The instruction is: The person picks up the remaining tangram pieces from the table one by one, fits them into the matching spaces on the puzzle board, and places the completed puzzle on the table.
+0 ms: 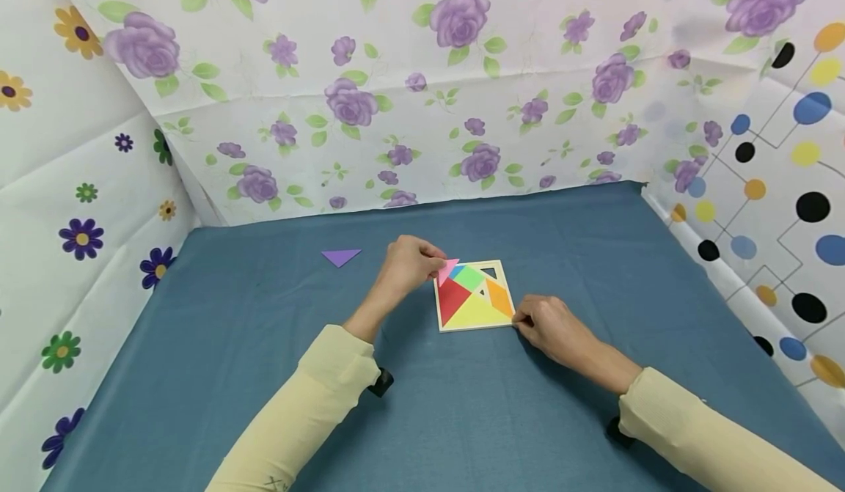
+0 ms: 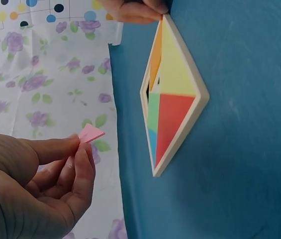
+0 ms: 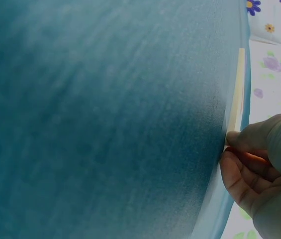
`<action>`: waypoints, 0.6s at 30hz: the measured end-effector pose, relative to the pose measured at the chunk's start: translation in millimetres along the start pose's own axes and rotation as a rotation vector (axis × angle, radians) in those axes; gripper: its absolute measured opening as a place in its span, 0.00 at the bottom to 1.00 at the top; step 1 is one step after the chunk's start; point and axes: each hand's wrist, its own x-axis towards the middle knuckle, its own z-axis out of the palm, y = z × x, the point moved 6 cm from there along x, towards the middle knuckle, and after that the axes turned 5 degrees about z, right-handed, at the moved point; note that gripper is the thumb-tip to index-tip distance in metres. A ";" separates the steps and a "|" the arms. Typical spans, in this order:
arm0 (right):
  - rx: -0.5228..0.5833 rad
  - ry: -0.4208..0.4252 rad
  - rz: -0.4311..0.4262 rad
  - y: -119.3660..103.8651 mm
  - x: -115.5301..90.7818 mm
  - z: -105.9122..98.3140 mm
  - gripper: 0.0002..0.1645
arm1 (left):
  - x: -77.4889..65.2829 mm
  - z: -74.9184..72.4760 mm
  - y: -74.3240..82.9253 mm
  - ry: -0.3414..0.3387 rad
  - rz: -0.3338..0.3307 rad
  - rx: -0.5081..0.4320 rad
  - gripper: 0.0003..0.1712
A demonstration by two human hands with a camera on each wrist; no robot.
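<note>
My left hand (image 1: pixel 411 263) pinches a small pink triangle (image 2: pixel 91 133) between thumb and fingertips, held above the left edge of a square wooden tangram tray (image 1: pixel 472 328). In the tray lie a red triangle (image 1: pixel 453 299), a yellow triangle (image 1: pixel 477 311), a green square (image 1: pixel 469 278), a blue piece (image 2: pixel 152 141) and an orange parallelogram (image 1: pixel 499 298). Gaps show at its upper right corner and near its middle. My right hand (image 1: pixel 551 325) grips the tray's near right corner with thumb and fingers, as the right wrist view also shows.
A purple triangle (image 1: pixel 341 257) lies on the blue cloth (image 1: pixel 277 309) to the left of the tray. Behind the table hangs a flowered sheet (image 1: pixel 396 96), with patterned sheets at both sides.
</note>
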 end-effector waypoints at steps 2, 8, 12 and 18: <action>0.002 0.002 -0.002 0.0 -0.2 -0.3 0.08 | 0.3 6.2 0.6 -0.002 0.002 -0.005 0.07; -0.004 0.005 -0.002 -0.4 -0.5 -1.1 0.08 | 2.0 23.8 0.5 0.007 -0.006 -0.021 0.07; -0.005 0.008 -0.003 -0.2 -0.8 -1.2 0.08 | 4.5 34.2 -0.1 -0.002 -0.028 -0.032 0.07; -0.001 -0.007 0.005 -0.1 0.3 0.0 0.07 | 7.4 47.2 -0.5 -0.014 -0.043 -0.048 0.06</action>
